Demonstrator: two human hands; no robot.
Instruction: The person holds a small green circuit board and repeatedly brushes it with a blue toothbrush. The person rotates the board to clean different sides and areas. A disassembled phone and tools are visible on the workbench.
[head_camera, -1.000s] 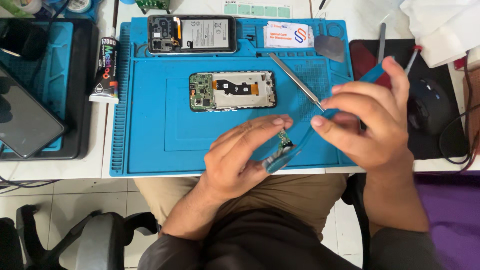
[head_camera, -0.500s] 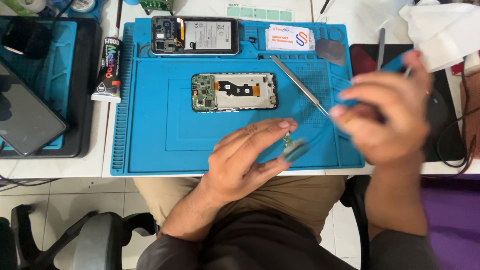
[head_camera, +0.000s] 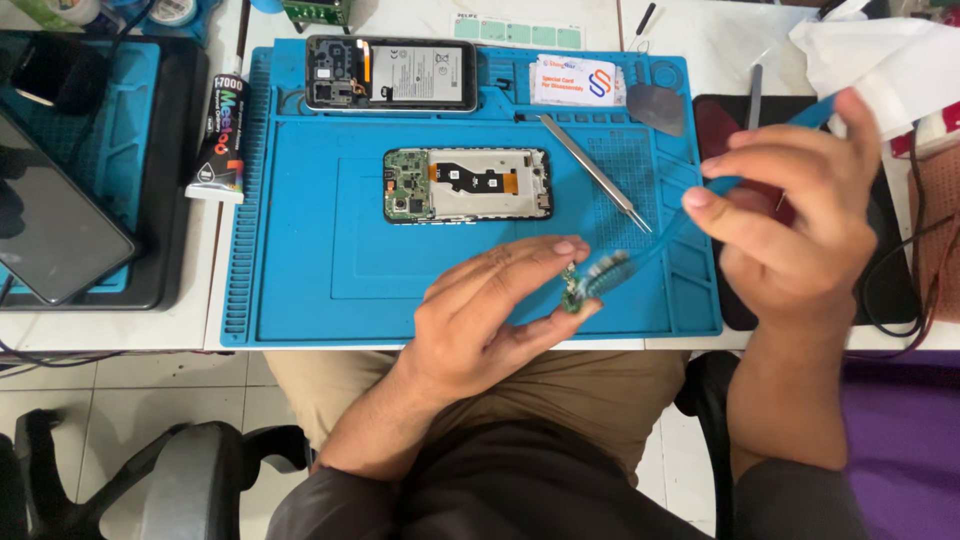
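Here, from the head camera, your left hand (head_camera: 490, 315) pinches a small green circuit board (head_camera: 571, 292) between thumb and fingertips, above the near edge of the blue mat (head_camera: 300, 250). Your right hand (head_camera: 800, 225) is closed around the handle of a blue brush (head_camera: 640, 255), whose bristles touch the board. Beyond them lie metal tweezers (head_camera: 595, 172), an opened phone frame (head_camera: 468, 185) at the mat's middle and another opened phone (head_camera: 392, 73) at its far edge. A glue tube (head_camera: 222, 140) lies left of the mat.
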